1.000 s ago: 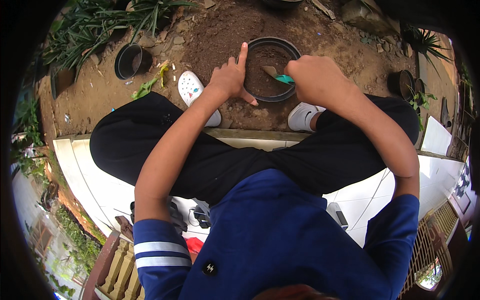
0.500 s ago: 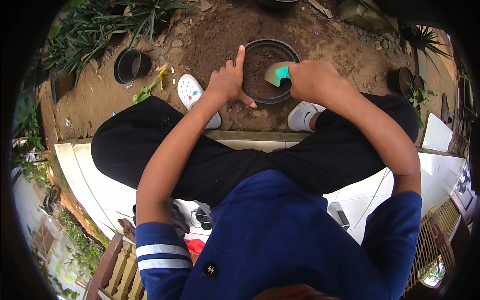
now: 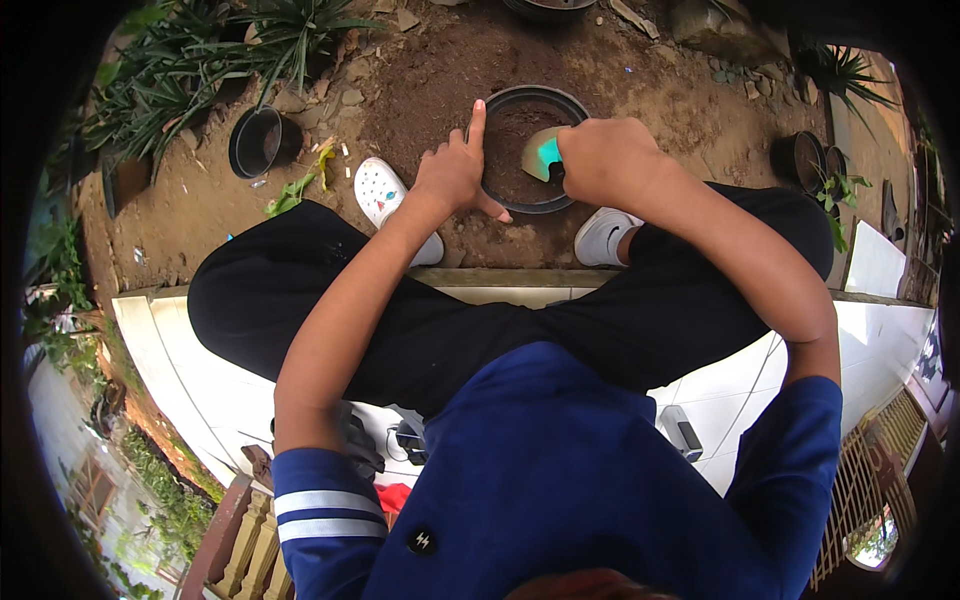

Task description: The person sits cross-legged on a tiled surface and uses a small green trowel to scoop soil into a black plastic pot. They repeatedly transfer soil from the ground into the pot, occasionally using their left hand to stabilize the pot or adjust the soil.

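Trowel over a round black pot, seen from above. The trowel (image 3: 538, 156), with a tan and turquoise blade, lies within the circle of the pot (image 3: 542, 208), above or against the brown soil (image 3: 507, 162). The right hand (image 3: 612, 160) is clamped in a fist around its handle; the fist covers that handle, so its length and material cannot be told. The left hand (image 3: 450, 178) lies along the pot's left rim, index finger and thumb spread wide apart.

Handling (judged by appearance): the trowel should be light and its blade stiff, best held by the handle close behind the blade. The pot is probably thin plastic, weighted by its soil; its rim offers the natural hold, though dusty earth may make it slip.

Surroundings: a white clog (image 3: 380, 190) and a white shoe (image 3: 602, 238) flank the pot on the near side, narrowing the room there. Farther left stand a smaller black pot (image 3: 290, 138) and spiky plants (image 3: 292, 48); a leafy cutting (image 3: 291, 194) lies between that pot and the clog.
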Tool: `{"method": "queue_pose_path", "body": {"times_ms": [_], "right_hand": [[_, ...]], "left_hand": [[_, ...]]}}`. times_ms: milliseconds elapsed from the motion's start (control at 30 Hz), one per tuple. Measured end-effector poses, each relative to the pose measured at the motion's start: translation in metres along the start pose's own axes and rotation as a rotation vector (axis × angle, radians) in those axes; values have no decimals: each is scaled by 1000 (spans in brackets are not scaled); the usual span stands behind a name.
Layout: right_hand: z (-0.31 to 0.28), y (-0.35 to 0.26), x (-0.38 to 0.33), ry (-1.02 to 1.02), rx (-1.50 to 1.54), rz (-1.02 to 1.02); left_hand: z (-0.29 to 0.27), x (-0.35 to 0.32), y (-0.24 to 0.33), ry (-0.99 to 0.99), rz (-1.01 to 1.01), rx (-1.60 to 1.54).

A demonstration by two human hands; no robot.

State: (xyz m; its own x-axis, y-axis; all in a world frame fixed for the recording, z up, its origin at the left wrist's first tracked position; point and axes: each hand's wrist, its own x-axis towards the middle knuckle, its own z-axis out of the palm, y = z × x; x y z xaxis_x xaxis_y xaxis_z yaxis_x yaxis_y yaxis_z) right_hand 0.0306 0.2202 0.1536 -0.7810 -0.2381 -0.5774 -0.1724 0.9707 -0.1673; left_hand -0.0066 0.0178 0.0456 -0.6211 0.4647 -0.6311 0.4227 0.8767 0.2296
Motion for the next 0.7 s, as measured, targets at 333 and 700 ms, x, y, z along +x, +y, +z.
{"method": "queue_pose_path", "body": {"times_ms": [333,700], "right_hand": [[5,-6,5,18,165,-17],[13,22,22,-139,203,81]], "left_hand": [[4,5,-5,3,26,-31],[1,1,-1,1,13,4]]}}
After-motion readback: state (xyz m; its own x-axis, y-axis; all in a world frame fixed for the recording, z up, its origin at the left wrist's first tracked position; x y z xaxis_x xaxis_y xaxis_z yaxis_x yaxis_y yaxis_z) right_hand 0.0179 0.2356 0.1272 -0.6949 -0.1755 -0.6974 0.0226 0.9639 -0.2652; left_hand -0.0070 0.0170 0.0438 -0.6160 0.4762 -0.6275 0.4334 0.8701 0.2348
